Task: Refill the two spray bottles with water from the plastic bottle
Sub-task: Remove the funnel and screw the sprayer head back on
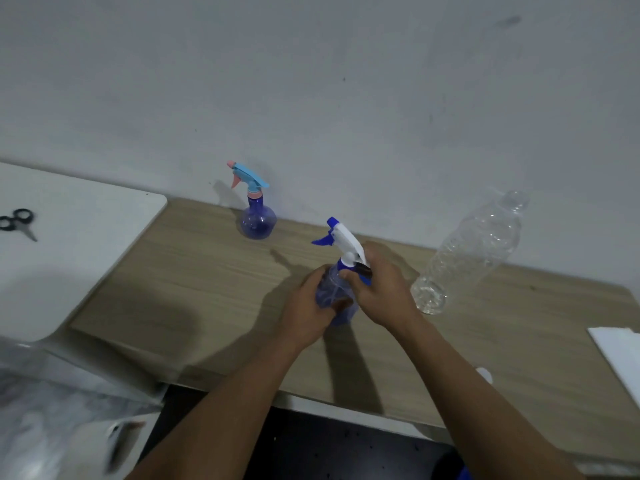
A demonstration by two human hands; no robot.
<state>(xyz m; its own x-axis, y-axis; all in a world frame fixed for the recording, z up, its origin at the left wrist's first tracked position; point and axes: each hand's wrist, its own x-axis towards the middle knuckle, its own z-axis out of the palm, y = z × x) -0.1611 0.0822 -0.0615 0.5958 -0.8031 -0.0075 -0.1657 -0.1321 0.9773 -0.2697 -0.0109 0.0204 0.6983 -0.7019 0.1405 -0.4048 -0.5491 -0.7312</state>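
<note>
**Both hands on the near spray bottle**

Near spray bottle [337,292] upright on wooden table [194,271], mid-front. Left hand [308,311] wraps its blue body; right hand [382,289] clamps the collar under the white-blue trigger head. Second spray bottle [258,216] stands by the wall, capped. Plastic bottle [467,254] right, uncapped, little water at bottom.

Blurred plastic bag [52,410], perhaps, lower left; white sheet [620,355] cut off right.
</note>
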